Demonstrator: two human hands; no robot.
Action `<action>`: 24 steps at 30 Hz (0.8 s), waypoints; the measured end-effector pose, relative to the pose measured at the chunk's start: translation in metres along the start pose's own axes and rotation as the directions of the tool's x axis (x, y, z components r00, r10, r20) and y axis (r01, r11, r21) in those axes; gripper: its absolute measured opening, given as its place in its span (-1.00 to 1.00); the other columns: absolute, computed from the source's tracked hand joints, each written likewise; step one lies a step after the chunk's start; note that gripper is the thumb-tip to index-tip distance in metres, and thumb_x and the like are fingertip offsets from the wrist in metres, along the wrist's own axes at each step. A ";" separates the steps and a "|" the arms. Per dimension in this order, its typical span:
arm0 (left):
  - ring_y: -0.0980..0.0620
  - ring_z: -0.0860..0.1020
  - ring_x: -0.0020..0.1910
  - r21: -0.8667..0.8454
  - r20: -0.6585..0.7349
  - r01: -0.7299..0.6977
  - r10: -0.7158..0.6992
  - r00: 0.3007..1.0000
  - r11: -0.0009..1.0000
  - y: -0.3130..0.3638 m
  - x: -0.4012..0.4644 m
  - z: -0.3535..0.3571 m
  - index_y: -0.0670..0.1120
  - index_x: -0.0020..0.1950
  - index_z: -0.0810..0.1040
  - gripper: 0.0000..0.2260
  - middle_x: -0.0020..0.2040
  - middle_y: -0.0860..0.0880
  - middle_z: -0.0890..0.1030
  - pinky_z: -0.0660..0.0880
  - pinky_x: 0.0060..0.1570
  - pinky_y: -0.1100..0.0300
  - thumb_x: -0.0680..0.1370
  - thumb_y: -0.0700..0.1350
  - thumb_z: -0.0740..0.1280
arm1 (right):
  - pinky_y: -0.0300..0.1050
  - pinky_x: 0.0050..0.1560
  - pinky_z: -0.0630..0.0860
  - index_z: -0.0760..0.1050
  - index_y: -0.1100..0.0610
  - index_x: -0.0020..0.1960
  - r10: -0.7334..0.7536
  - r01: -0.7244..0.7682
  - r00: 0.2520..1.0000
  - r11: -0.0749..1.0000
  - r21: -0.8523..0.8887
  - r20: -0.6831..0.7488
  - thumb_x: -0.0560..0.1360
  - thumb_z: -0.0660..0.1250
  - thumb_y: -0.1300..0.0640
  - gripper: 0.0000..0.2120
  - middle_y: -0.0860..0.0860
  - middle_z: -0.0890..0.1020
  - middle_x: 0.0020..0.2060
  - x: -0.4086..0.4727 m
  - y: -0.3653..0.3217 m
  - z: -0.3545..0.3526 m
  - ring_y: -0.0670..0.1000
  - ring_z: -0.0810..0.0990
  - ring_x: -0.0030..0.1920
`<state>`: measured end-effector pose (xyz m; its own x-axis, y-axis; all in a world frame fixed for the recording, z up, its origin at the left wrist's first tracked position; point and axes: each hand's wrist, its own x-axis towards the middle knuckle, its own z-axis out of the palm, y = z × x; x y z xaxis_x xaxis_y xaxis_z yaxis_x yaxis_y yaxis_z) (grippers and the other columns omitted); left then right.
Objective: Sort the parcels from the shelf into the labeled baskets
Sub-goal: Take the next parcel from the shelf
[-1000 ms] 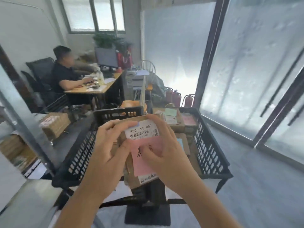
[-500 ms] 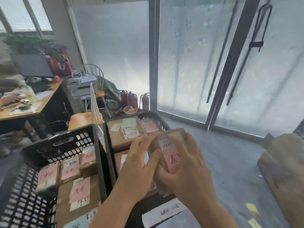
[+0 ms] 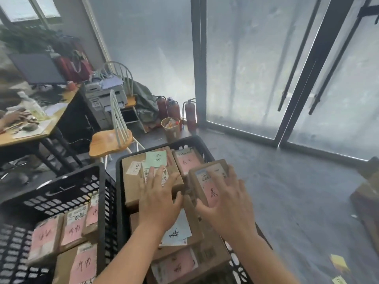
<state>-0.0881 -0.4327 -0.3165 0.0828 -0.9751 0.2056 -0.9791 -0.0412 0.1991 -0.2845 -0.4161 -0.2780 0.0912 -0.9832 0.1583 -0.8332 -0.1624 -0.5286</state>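
Scene: A worker bends over two black crates on the floor, the right-hand basket (image 3: 196, 143) already crowded with labelled boxes.
Parcel: A brown parcel (image 3: 207, 183) with a pink slip sits tilted at that basket's right side, above the boxes inside.
Right hand: The right hand (image 3: 229, 203) has its grip curled round the parcel.
Left hand: The left hand (image 3: 160, 197) lies flat, fingers spread, on a large box (image 3: 133, 181) beside it.
Step in hand: Seemingly settling the parcel into place.
Doing it well: Hold the neighbour steady, lower the parcel level, label upward, release once supported.
Nearby: The left basket (image 3: 67, 181) holds more pink-tagged boxes.
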 end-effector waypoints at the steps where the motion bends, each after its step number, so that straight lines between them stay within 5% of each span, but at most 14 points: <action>1: -0.17 0.05 0.68 0.033 0.022 0.019 -0.020 1.000 0.999 -0.005 0.003 0.010 0.25 0.51 0.34 -0.52 0.65 -0.07 0.25 0.00 0.61 -0.30 0.59 0.17 0.31 | 0.09 0.43 0.40 0.15 -0.32 0.56 -0.005 0.005 1.000 1.000 -0.009 0.019 0.45 0.35 -0.36 -0.26 -0.01 -0.02 0.67 0.007 0.002 0.008 0.11 0.23 0.54; 9: -0.20 0.16 0.66 0.127 -0.017 0.014 -0.012 1.000 0.992 -0.031 -0.002 0.043 0.22 0.60 0.30 -0.41 0.65 -0.07 0.28 0.10 0.58 -0.29 0.55 0.13 0.26 | 0.18 0.61 0.23 0.43 -0.12 0.37 -0.130 0.135 0.991 0.976 -0.169 0.038 0.54 0.32 -0.22 -0.56 0.11 0.22 0.64 0.030 0.027 0.079 0.20 0.17 0.63; 14: -0.19 0.14 0.66 0.127 -0.054 0.006 0.001 0.999 0.992 -0.031 -0.003 0.047 0.22 0.61 0.31 -0.38 0.65 -0.07 0.28 0.12 0.57 -0.28 0.54 0.09 0.37 | 0.12 0.67 0.10 0.22 -0.11 0.65 -0.185 0.193 0.972 0.980 -0.044 0.143 0.70 -0.04 -0.15 -0.47 -0.03 0.10 0.70 0.034 0.050 0.124 -0.02 -0.14 0.70; 24: -0.19 0.12 0.67 0.162 -0.023 0.010 -0.007 1.000 0.987 -0.030 -0.002 0.051 0.23 0.62 0.27 -0.41 0.66 -0.07 0.25 0.11 0.57 -0.29 0.55 0.13 0.22 | 0.01 0.64 -0.22 0.05 -0.09 0.71 -0.201 0.226 0.957 0.969 -0.103 0.211 0.73 -0.12 -0.16 -0.44 -0.03 -0.03 0.71 0.036 0.059 0.129 -0.04 -0.29 0.68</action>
<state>-0.0682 -0.4408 -0.3719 0.0937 -0.9696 0.2259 -0.9953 -0.0860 0.0438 -0.2601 -0.4716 -0.4106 0.3692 -0.9257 0.0819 -0.8428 -0.3706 -0.3903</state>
